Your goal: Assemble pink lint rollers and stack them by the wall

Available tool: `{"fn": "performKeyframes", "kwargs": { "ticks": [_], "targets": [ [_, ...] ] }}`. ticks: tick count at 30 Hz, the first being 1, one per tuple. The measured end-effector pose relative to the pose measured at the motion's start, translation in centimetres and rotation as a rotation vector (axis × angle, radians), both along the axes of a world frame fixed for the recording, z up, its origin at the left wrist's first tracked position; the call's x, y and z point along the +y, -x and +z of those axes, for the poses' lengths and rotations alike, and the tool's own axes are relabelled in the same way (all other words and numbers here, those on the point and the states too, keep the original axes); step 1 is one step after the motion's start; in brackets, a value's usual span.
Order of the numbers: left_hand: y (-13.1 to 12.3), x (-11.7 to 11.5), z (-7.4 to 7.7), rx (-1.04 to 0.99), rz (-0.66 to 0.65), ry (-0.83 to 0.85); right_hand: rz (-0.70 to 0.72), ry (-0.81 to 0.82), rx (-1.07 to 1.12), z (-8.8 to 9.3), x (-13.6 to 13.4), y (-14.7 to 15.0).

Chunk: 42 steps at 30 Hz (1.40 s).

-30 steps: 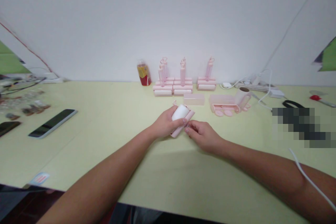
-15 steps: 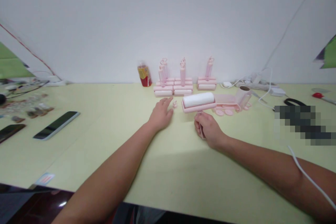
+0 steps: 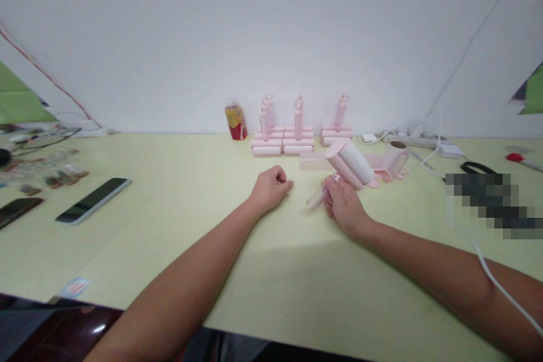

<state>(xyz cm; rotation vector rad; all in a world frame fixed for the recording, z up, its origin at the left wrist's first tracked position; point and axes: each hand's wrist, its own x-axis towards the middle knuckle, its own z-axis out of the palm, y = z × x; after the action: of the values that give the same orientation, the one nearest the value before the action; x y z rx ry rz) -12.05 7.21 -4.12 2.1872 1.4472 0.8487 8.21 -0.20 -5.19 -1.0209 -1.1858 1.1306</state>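
My right hand (image 3: 347,206) grips a pink lint roller (image 3: 348,165) by its handle. The roller's head, with its white roll, leans up and to the right, while the clear pink handle end points left and down. Close by on the left, my left hand (image 3: 268,189) is closed above the table, thumb and fingers pinched together. A bit of something pale shows at its fingertips, mostly hidden by the fingers; it appears to be the small pink piece. Behind the roller, a pale pink box-like cover (image 3: 313,161) lies on the table.
Several pink lint rollers (image 3: 282,142) stand upright along the wall, beside a red and yellow bottle (image 3: 236,120). At right are a paper-like roll (image 3: 392,155), pink parts and a power strip (image 3: 409,138). A phone (image 3: 94,200) lies at left. A white cable (image 3: 500,288) crosses my right forearm.
My left hand has closed where the small pink piece lay, and that piece no longer shows on the table. My right hand has turned the lint roller, swinging its handle end left.
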Motion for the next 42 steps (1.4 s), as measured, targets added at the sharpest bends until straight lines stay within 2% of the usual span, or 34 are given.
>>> {"fn": "performKeyframes", "kwargs": {
  "ticks": [4, 6, 8, 11, 16, 22, 27, 32, 42],
  "targets": [
    [-0.7, -1.0, 0.1, -0.702, -0.094, 0.474, -0.043, -0.031, 0.06, 0.1, 0.4, -0.2],
    [-0.8, -1.6, 0.7, -0.868, -0.179, 0.618, -0.073, -0.043, 0.093, 0.3, 0.6, -0.3],
    [-1.0, -2.3, 1.3, -0.912, -0.233, 0.701, -0.081, -0.051, 0.129, 0.6, 0.6, -0.3],
    [-1.3, -3.2, 1.8, -0.941, -0.28, 0.748, -0.086, -0.081, 0.152, 0.9, 0.4, -0.1],
    [-1.8, -4.0, 1.6, -0.902, -0.37, 0.765, -0.066, -0.129, 0.166, 1.0, 0.1, 0.0],
    [-2.1, -4.6, 1.7, -0.628, -0.416, 0.684, -0.016, -0.119, 0.204, 0.8, 0.2, -0.3],
    [-2.3, -5.6, 1.9, -0.404, -0.458, 0.611, 0.042, -0.016, 0.15, 0.2, 0.1, -0.4],
    [-2.4, -6.0, 1.8, -0.448, -0.469, 0.475, -0.055, 0.029, 0.059, 0.1, 0.1, -0.4],
    [-3.9, -7.7, 1.4, -0.594, -0.447, 0.559, -0.078, 0.058, 0.236, 1.3, -1.3, 0.7]
  ]
}}
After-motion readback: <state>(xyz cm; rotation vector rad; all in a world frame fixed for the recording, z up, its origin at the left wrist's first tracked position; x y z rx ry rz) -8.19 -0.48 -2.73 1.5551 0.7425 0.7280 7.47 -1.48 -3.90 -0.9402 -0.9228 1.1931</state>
